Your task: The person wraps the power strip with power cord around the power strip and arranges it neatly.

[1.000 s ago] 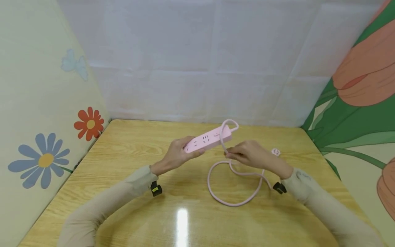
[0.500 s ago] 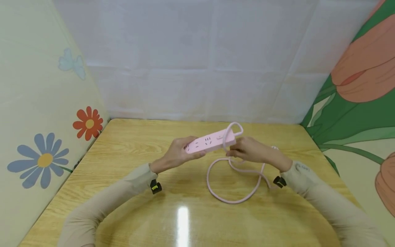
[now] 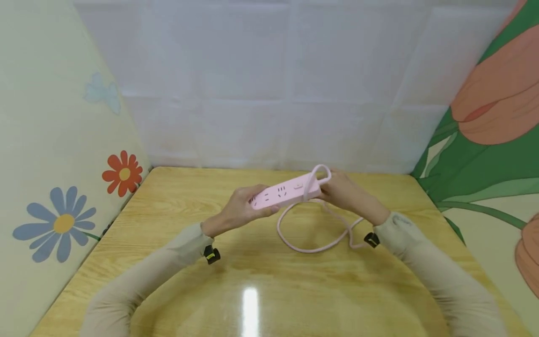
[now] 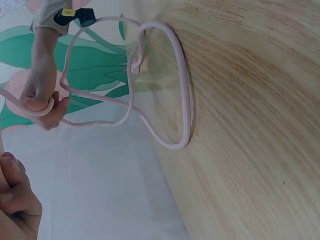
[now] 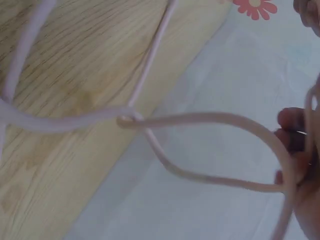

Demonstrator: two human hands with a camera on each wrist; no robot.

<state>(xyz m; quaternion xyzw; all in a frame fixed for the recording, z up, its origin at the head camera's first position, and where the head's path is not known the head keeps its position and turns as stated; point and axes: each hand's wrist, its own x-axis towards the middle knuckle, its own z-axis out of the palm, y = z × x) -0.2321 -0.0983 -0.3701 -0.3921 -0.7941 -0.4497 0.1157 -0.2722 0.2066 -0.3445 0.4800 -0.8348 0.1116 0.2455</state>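
A pink power strip (image 3: 281, 192) is held slanted above the table, its right end higher. My left hand (image 3: 243, 206) grips its left end, thumb along the near side. Behind the right end, my right hand (image 3: 343, 191) has its fingers partly hidden by the strip. In the left wrist view, that right hand (image 4: 42, 97) pinches the pink cord (image 4: 184, 90). From the strip's end the cord (image 3: 309, 251) arcs over the top face and trails in wide loops by the table. Loops of cord (image 5: 215, 117) also cross near the right fingers in the right wrist view.
The wooden table (image 3: 202, 290) ends at a white sheet (image 3: 223, 131) hung behind it. Walls with painted flowers (image 3: 63, 223) stand on the left and right. Small dark wrist cameras (image 3: 211, 254) sit under both cuffs.
My right hand has moved away from me and up, from below the strip's right end to behind it. The cord loop has been drawn farther back. My left hand and the strip are nearly unmoved.
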